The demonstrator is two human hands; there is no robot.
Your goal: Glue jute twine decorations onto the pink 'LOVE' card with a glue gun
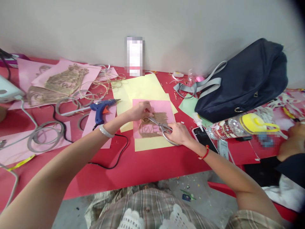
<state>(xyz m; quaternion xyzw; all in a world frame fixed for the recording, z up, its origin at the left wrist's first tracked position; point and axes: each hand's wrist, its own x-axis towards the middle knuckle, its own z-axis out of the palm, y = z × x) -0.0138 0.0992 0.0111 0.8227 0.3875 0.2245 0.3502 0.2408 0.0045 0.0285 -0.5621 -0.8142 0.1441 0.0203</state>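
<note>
A pink sheet (pixel 164 107) with brown twine work spelling "LOVE" (pixel 150 128) lies on yellow paper (pixel 143 89) at the middle of the red table (pixel 143 165). My right hand (pixel 178 133) is closed on silver scissors (pixel 158 124), whose blades point left over the twine work. At the top left of the twine work my left hand (pixel 140 109) pinches a bit of twine beside the scissor tips. A pale bangle sits on my left wrist and a red cord on the right one.
A blue glue gun (pixel 102 108) with a black cord lies left of the paper. Pink sheets with twine designs (pixel 64 79) and grey coils (pixel 45 133) cover the left. A dark bag (pixel 247 79), a phone (pixel 203 136), a bottle (pixel 238 127) and another person's hand (pixel 293 140) are at the right.
</note>
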